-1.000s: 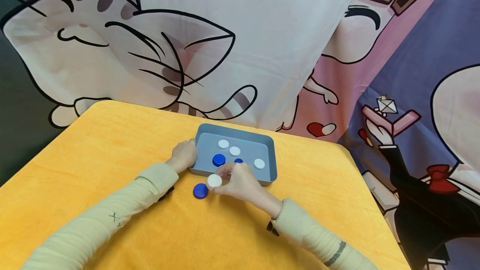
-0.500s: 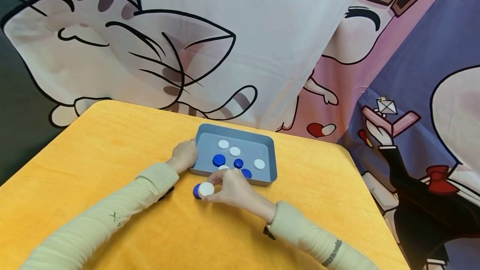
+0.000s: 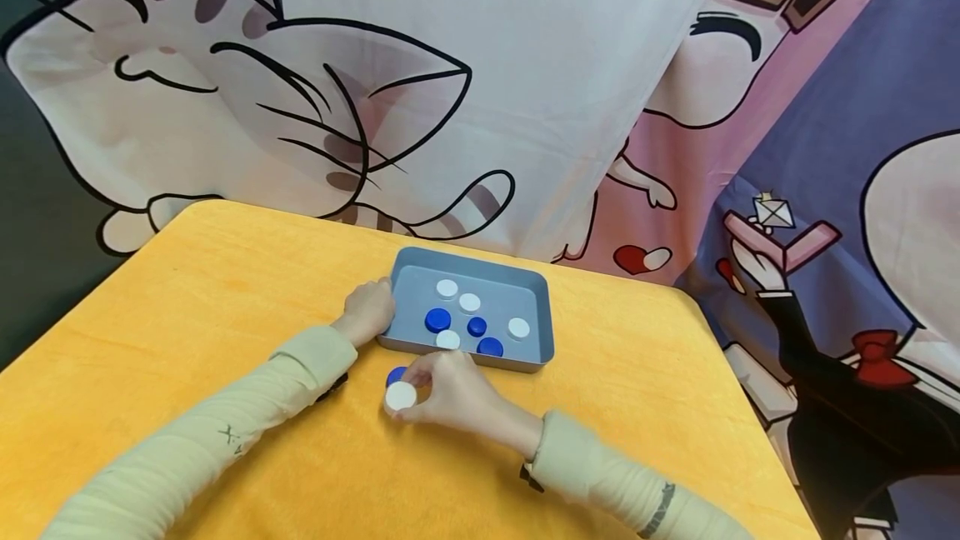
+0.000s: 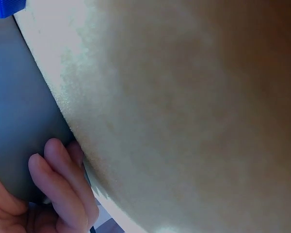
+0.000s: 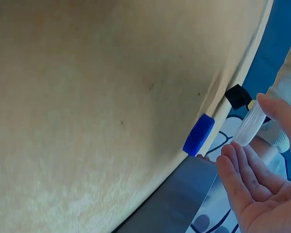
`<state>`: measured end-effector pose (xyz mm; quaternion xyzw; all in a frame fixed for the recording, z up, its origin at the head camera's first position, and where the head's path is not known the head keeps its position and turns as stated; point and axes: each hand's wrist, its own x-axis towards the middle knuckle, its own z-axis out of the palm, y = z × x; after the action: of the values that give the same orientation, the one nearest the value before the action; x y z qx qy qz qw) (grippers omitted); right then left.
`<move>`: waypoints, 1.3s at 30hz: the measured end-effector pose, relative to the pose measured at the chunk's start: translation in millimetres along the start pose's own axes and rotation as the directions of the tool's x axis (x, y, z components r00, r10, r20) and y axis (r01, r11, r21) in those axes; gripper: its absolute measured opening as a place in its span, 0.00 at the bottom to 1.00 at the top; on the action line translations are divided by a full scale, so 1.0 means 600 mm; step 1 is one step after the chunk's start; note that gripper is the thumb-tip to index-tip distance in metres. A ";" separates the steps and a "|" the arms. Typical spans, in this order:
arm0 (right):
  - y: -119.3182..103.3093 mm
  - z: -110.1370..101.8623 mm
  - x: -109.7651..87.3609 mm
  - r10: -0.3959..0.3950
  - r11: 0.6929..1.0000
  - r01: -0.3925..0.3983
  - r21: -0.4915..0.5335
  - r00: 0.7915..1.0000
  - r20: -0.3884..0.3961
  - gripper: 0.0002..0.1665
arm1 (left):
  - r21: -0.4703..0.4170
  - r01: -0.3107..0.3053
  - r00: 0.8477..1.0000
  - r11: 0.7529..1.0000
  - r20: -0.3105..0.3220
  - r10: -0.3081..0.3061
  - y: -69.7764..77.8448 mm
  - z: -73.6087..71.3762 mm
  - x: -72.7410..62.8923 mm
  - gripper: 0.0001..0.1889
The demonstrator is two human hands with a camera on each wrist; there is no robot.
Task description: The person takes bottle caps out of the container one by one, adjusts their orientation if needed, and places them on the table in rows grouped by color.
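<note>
While the left hand point(image 3: 369, 311) grips the tray's point(image 3: 528, 298) left edge, it's seven bottle caps point(image 3: 469, 302) inside, two out: blue cap point(image 3: 395, 374) on the counter point(image 3: 285, 273), white cap point(image 3: 401, 397) pinched in the right hand's point(image 3: 459, 394) fingers.

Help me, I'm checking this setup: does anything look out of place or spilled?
The blue cap on the table, outside the tray, stands out: the right hand holds a white cap, and the other caps lie inside. Nothing looks spilled.
</note>
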<state>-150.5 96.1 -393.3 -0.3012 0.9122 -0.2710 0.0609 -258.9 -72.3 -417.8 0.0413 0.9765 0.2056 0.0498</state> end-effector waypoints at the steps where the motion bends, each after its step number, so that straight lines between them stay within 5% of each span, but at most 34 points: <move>1: -0.001 0.002 -0.001 -0.006 1.000 0.006 -0.011 1.000 0.000 0.18 | 0.000 -0.002 1.000 1.000 -0.003 0.002 0.000 0.000 0.000 0.13; 8: -0.008 0.011 -0.005 -0.056 0.996 0.056 -0.072 0.998 0.011 0.18 | 0.009 -0.010 1.000 1.000 -0.020 0.010 0.000 0.002 0.000 0.12; 39: -0.017 0.043 -0.013 -0.027 0.983 0.045 -0.177 0.994 0.102 0.19 | 0.013 0.009 1.000 1.000 0.004 -0.009 0.001 -0.001 0.000 0.13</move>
<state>-131.4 82.0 -410.0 -0.3352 0.9231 -0.1736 0.0738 -258.8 -72.0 -416.8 0.0375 0.9779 0.1988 0.0523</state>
